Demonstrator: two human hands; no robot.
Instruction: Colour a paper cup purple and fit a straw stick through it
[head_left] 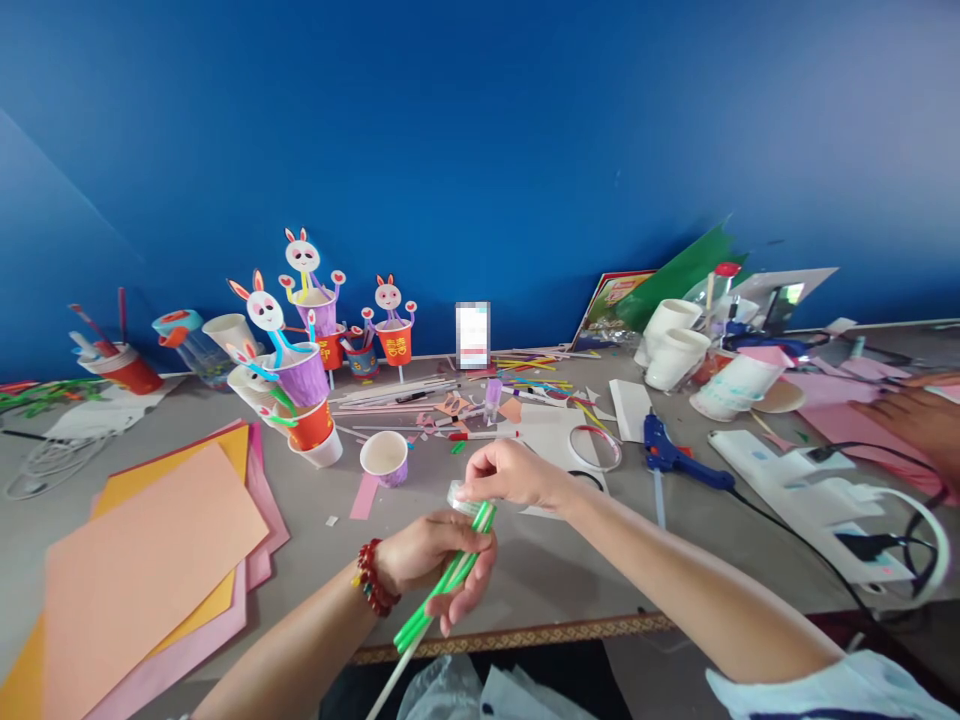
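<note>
My left hand [435,565], with a red bead bracelet at the wrist, is closed around a bundle of green straws [442,590] that slants down toward me. My right hand [510,475] is pinched on a small roll of clear tape [461,497] held at the top ends of the straws. Both hands hover over the near middle of the grey table [555,570]. A purple paper cup [385,458] stands just beyond them.
Sheets of orange, yellow and pink paper [150,570] lie at the left. Paper-cup rabbit figures [300,370] stand at the back. A blue glue gun [671,455], a white power strip [810,490] and white cups [675,345] are at the right. Another person's hand [919,420] rests at the far right.
</note>
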